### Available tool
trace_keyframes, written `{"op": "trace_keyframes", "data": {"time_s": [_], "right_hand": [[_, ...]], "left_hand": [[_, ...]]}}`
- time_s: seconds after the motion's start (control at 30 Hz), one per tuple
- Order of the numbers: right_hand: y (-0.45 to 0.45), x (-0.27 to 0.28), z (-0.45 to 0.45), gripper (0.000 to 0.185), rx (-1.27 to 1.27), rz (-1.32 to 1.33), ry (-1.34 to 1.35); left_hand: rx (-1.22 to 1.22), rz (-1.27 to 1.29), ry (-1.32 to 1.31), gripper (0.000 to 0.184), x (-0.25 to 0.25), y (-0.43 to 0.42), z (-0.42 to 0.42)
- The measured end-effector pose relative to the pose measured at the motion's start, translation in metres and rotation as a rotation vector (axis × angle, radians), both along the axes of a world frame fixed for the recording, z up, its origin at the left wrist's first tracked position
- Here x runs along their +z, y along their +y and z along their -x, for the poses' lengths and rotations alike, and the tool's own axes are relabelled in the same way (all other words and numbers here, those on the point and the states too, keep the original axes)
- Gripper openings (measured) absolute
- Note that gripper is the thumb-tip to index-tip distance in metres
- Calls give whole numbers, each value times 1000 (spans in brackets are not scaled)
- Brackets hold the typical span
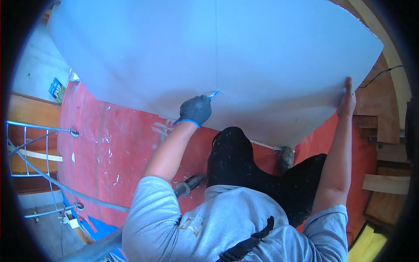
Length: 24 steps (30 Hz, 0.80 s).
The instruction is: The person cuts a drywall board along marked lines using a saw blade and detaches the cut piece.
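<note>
A large pale board [262, 56], like a plasterboard sheet, slants in front of me with a straight thin line running down its middle from the top. My left hand [196, 109], in a dark glove with a blue cuff, is closed around a blue utility knife [214, 94]. The knife's tip touches the board at the lower end of that line. My right hand [347, 101], bare, grips the board's right edge with the thumb on the near face; its other fingers are mostly hidden.
Red floor covering [96, 148] lies under me, scattered with white scraps. A metal frame with casters [39, 150] stands at the left, and a metal pole [94, 249] crosses low left. A green FUJI packet [56, 89] is at the upper left. Wood pieces [386, 183] line the right.
</note>
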State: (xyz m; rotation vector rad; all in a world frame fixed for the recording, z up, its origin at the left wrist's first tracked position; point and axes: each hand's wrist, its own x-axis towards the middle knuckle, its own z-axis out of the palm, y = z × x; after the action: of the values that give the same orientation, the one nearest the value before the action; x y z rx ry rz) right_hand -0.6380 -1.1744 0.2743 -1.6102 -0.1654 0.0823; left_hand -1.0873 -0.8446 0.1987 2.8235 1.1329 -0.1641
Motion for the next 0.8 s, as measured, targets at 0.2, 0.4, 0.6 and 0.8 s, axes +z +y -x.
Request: {"op": "trace_keyframes", "data": {"time_s": [0.2, 0.4, 0.6, 0.8], "right_hand": [[6, 9, 11, 85, -13, -52, -37], [13, 9, 4, 85, 21, -52, 42], [12, 8, 10, 86, -13, -52, -2], [12, 10, 16, 87, -4, -114, -17]], "left_hand": [[-5, -34, -94, 27, 17, -9, 2], [-17, -53, -120, 27, 6, 3, 7], [9, -2, -79, 27, 2, -1, 5], [-3, -7, -80, 28, 12, 5, -19]]}}
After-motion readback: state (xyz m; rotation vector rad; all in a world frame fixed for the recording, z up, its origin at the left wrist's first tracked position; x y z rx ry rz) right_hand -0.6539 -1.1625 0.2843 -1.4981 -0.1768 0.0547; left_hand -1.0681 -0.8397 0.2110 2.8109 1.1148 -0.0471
